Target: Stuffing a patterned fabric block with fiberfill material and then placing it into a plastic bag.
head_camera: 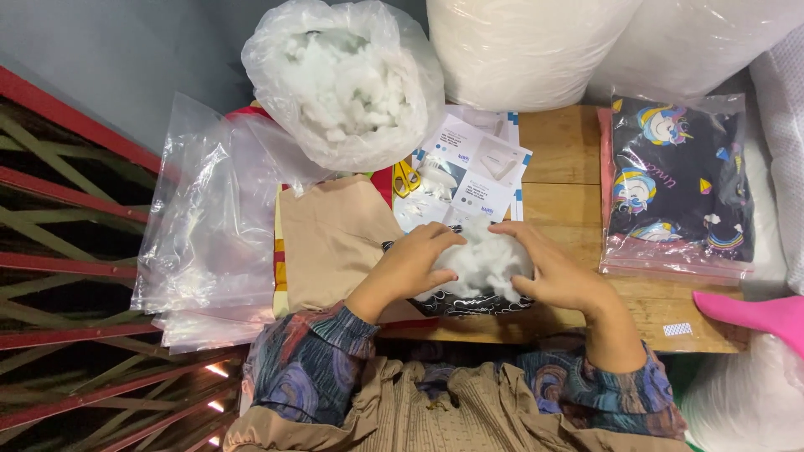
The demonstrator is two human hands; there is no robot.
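Note:
Both my hands press on a clump of white fibre stuffing (484, 261) at the near edge of a wooden table (569, 151). My left hand (412, 261) cups its left side. My right hand (553, 269) cups its right side. Under the stuffing lies a dark patterned fabric piece (469, 305), mostly hidden. Whether the stuffing sits inside that fabric or on top of it is unclear.
An open clear bag of white stuffing (347, 79) stands at the back. Printed cards (473, 172) and yellow-handled scissors (406, 177) lie behind my hands. Tan fabric (331, 238) and clear plastic bags (209, 226) lie left. A bagged dark unicorn-print fabric (677, 188) and a pink object (749, 311) lie right.

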